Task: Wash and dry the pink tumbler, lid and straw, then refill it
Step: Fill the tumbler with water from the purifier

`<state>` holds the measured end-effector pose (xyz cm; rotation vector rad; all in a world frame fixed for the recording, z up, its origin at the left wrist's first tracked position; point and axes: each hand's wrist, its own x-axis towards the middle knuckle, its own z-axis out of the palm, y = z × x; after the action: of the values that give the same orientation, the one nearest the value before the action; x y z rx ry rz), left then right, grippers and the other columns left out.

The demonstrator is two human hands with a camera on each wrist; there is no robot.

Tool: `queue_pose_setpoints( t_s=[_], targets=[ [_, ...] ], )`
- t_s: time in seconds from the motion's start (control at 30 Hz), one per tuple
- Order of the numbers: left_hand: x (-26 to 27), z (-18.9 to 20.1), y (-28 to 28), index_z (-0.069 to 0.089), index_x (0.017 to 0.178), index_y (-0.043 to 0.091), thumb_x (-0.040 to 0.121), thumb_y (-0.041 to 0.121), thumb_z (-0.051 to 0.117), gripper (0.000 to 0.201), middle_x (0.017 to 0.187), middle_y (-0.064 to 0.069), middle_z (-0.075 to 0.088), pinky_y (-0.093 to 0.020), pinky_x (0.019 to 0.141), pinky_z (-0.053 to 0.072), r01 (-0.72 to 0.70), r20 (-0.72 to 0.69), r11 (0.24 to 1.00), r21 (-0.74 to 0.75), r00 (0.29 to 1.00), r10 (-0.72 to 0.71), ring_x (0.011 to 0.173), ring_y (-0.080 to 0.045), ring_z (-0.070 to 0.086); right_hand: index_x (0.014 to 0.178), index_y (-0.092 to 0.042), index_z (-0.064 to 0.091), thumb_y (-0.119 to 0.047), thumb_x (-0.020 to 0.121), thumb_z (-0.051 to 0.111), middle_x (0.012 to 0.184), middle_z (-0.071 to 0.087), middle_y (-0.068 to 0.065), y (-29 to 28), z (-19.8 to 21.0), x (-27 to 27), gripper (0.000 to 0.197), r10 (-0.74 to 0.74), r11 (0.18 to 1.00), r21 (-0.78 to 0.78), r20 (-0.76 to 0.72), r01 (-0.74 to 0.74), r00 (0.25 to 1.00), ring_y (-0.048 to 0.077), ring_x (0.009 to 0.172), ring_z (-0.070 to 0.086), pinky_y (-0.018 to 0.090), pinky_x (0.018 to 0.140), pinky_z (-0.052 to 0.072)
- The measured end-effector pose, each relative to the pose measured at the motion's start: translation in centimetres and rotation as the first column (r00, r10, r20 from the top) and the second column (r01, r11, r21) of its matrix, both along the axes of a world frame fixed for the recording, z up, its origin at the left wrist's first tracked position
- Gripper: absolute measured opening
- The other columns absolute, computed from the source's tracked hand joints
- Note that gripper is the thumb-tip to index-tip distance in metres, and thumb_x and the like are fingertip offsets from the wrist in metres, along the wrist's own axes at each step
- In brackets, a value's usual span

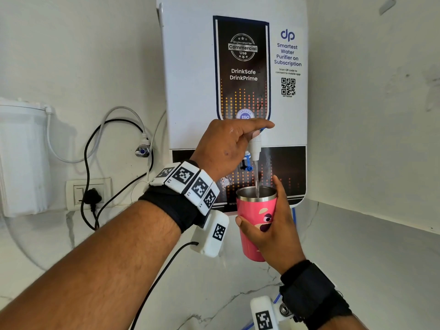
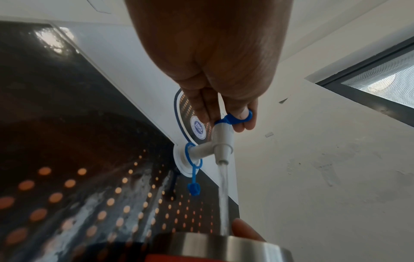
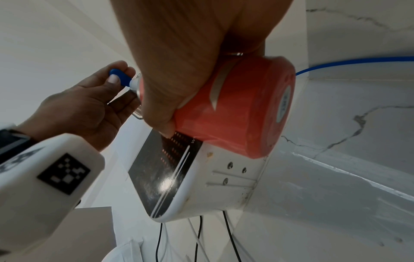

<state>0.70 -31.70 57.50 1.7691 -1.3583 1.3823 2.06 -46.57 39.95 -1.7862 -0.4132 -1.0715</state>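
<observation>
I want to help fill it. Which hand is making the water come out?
The left hand, up at the purifier's tap, pinching its blue lever. The right hand only holds the pink tumbler underneath.

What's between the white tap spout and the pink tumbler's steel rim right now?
Only a falling stream of water: it runs from the white tap spout into the pink tumbler held below. The left wrist view shows it best; the head view confirms it.

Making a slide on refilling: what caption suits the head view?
Left hand holds the purifier tap open while the right hand holds the pink tumbler under the stream.
</observation>
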Motion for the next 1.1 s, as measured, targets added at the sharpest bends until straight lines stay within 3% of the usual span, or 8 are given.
queue_pose_setpoints(
  t_s=[0.1,0.23,0.3,0.4,0.57,0.67,0.87,1.1],
  targets=[
    [-0.02,-0.01,-0.04,0.073,0.123,0.012,0.098,-0.001,0.057,0.031,0.096,0.018,0.063,0.008,0.069,0.032,-0.01,-0.009,1.0,0.008,1.0,0.01,0.087,0.015,0.055,0.15,-0.053,0.006,-0.047,0.071,0.085,0.142,0.042,-0.012,0.03,0.03,0.04,0.112,-0.002,1.0,-0.001,0.001,0.002,1.0,0.015,0.118,0.055,0.032,0.093,0.056],
    [-0.03,-0.02,-0.09,0.073,0.123,0.013,0.099,0.0,0.057,0.032,0.102,0.012,0.069,0.008,0.07,0.034,-0.003,-0.027,1.0,0.007,1.0,0.004,0.081,0.028,0.054,0.15,-0.054,0.006,-0.048,0.072,0.085,0.142,0.042,-0.013,0.04,0.0,0.04,0.112,-0.009,1.0,-0.003,0.006,0.009,1.0,0.015,0.118,0.055,0.03,0.092,0.055],
    [-0.14,-0.05,-0.14,0.073,0.122,0.012,0.099,0.0,0.058,0.03,0.098,0.009,0.072,0.008,0.068,0.033,0.005,-0.02,1.0,-0.003,1.0,-0.005,0.091,0.019,0.055,0.151,-0.052,0.007,-0.047,0.071,0.085,0.141,0.043,-0.012,0.05,-0.05,0.01,0.112,-0.007,1.0,0.0,0.013,0.007,1.0,0.015,0.118,0.055,0.033,0.093,0.056],
    [-0.27,-0.08,-0.11,0.074,0.12,0.01,0.099,-0.001,0.058,0.029,0.089,0.018,0.061,0.009,0.066,0.03,0.002,0.0,1.0,-0.014,1.0,-0.002,0.093,0.011,0.049,0.151,-0.051,0.008,-0.046,0.071,0.086,0.141,0.044,-0.01,0.11,-0.1,-0.11,0.112,-0.003,1.0,0.003,0.013,0.003,1.0,0.015,0.118,0.056,0.036,0.094,0.057],
    [-0.17,-0.12,-0.13,0.074,0.121,0.014,0.099,0.002,0.058,0.03,0.094,0.017,0.066,0.008,0.069,0.033,-0.012,-0.017,1.0,-0.005,1.0,0.012,0.081,0.017,0.058,0.152,-0.05,0.007,-0.05,0.07,0.084,0.142,0.043,-0.012,0.14,-0.08,-0.01,0.112,-0.009,1.0,0.002,0.008,0.009,1.0,0.016,0.118,0.055,0.039,0.095,0.057],
    [-0.19,-0.11,-0.25,0.075,0.119,0.012,0.098,-0.001,0.059,0.03,0.088,0.018,0.063,0.008,0.068,0.031,-0.011,-0.015,1.0,-0.019,1.0,0.011,0.089,0.01,0.053,0.152,-0.051,0.007,-0.058,0.066,0.081,0.142,0.043,-0.013,0.15,-0.13,0.02,0.113,-0.011,1.0,0.009,0.012,0.011,1.0,0.017,0.119,0.055,0.041,0.096,0.057],
    [-0.07,-0.1,-0.19,0.075,0.118,0.01,0.097,-0.003,0.059,0.03,0.082,0.018,0.058,0.009,0.068,0.029,-0.009,0.0,1.0,-0.027,1.0,0.009,0.095,0.009,0.046,0.152,-0.051,0.007,-0.052,0.069,0.083,0.143,0.042,-0.012,0.14,-0.16,-0.01,0.113,-0.015,1.0,0.001,0.005,0.015,1.0,0.017,0.119,0.055,0.04,0.095,0.057],
    [0.0,-0.09,-0.23,0.074,0.12,0.012,0.099,-0.001,0.057,0.031,0.087,0.012,0.067,0.008,0.068,0.03,-0.006,-0.014,1.0,-0.016,1.0,0.006,0.095,0.008,0.048,0.152,-0.051,0.007,-0.057,0.067,0.082,0.144,0.042,-0.012,0.22,-0.12,-0.07,0.113,-0.013,1.0,0.007,0.012,0.013,1.0,0.016,0.119,0.055,0.034,0.093,0.057]
  ],
)
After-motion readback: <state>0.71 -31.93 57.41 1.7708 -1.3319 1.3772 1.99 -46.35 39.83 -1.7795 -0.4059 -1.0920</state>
